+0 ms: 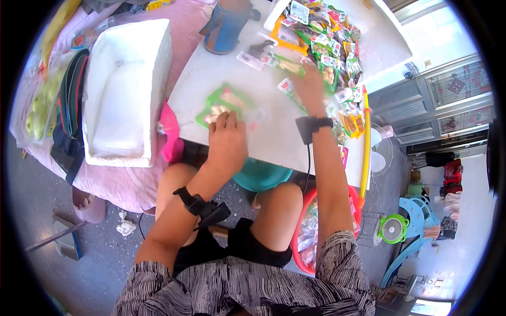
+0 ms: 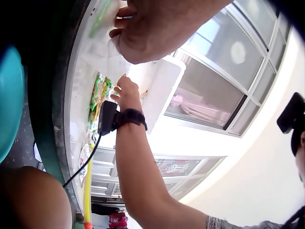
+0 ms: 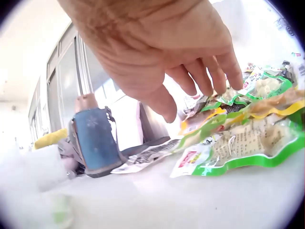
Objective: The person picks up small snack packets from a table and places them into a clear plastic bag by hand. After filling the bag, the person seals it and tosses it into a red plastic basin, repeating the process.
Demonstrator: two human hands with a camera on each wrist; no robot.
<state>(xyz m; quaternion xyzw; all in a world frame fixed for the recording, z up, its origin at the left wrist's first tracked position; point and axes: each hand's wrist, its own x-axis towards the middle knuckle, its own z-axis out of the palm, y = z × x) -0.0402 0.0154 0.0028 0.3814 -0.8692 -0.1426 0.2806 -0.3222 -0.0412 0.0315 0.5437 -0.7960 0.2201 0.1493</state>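
The left hand point(image 1: 228, 145) rests its fingers on a green-edged clear packet point(image 1: 217, 108) with pale pieces inside, near the table's front edge. Further right, the right hand point(image 1: 310, 89) hovers over green-edged packets beside the heap. In the right wrist view the right hand point(image 3: 176, 52) has its fingers spread and relaxed, holding nothing, above a green-edged packet point(image 3: 252, 143) lying on the table. The left wrist view shows the left hand point(image 2: 152, 28) at the top, its fingertips partly cut off.
A heap of assorted packets point(image 1: 329, 45) lies in a white tray point(image 1: 382, 37) at the back right. A blue bottle point(image 1: 221, 31) stands at the table's back. A white foam box point(image 1: 126, 95) is at left. A yellow tube point(image 1: 365, 152) runs along the right edge; a red basket point(image 1: 303, 231) sits below.
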